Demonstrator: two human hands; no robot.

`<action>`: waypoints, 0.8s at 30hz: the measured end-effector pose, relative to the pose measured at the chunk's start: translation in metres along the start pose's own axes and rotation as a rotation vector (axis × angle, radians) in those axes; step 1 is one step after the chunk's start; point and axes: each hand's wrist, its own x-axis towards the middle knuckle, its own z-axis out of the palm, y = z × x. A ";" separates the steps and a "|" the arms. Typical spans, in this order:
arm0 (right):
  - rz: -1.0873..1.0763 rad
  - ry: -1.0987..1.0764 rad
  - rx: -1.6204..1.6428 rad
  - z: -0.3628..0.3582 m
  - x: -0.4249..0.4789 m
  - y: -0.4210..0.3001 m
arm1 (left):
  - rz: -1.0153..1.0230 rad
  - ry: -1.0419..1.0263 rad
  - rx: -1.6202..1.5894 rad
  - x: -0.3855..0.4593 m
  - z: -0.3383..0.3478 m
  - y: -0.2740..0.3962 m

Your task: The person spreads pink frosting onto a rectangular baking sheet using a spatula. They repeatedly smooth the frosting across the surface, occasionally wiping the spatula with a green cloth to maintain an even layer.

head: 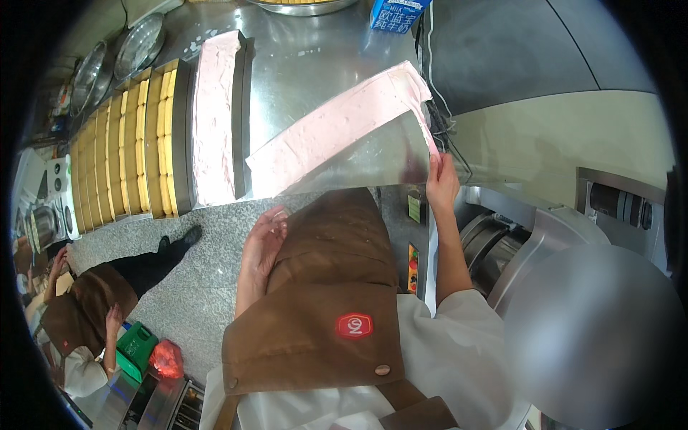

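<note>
My right hand [442, 183] grips the narrow end of a pink, cream-smeared strip, perhaps a spatula handle, at the right edge of the steel table. From there it runs up to a long flat slab coated in pale pink cream [338, 126], which lies slanting across the tabletop. My left hand [266, 236] is held palm up with curled fingers just off the table's front edge, near the slab's lower end, and holds nothing. Left of the slab stands a long narrow metal mould filled with pink cream [215, 118].
Several long moulds holding yellow sponge fingers [166, 134] stand at left, beside glass bowls [141, 45]. A blue milk carton [398, 15] and cables [438, 70] are at the back right. A steel machine [500, 236] is at right; a co-worker [97, 306] is at lower left.
</note>
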 end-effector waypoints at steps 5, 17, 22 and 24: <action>0.013 0.050 -0.068 -0.003 -0.009 0.008 | -0.004 -0.010 -0.003 0.001 -0.002 0.000; 0.148 0.074 -0.030 -0.048 -0.066 0.023 | -0.009 0.016 -0.003 -0.003 0.000 0.000; 0.589 -0.104 0.775 -0.067 -0.021 0.024 | -0.009 0.018 -0.018 -0.003 0.004 -0.001; 0.662 -0.226 0.952 -0.074 0.010 0.021 | -0.015 -0.011 -0.006 -0.001 0.002 -0.002</action>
